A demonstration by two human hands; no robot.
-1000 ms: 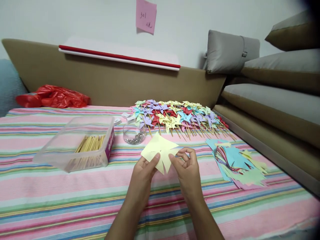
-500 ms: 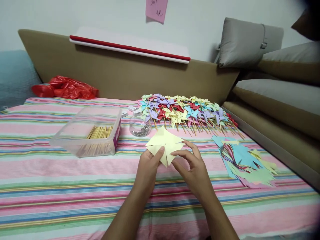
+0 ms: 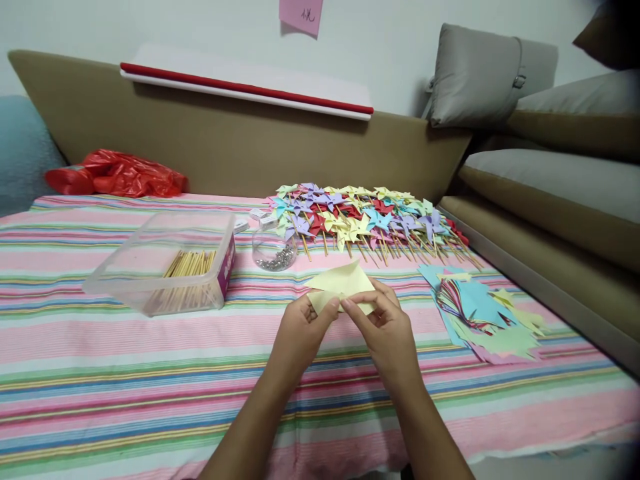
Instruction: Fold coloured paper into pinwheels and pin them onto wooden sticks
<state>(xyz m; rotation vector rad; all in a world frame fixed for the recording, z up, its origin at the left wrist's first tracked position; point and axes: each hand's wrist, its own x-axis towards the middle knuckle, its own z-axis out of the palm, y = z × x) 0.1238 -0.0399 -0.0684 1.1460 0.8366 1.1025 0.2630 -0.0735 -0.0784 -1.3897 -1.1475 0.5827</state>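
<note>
Facing the pinwheel pile [image 3: 377, 219], the left hand [image 3: 303, 330] and right hand [image 3: 389, 328] each pinch the yellow paper [image 3: 343, 279] on the pile's near side. The step looks like folding corners inward; the next move probably calls for trapping them centrally. 1 tip aims pileward; the long axis seems crosswise.

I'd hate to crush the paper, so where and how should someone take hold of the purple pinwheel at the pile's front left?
Probably by the lower part of its wooden stick, pinched from the near side: that end sticks out toward the viewer, while the folded paper head sits crowded beside other pinwheels.
</note>
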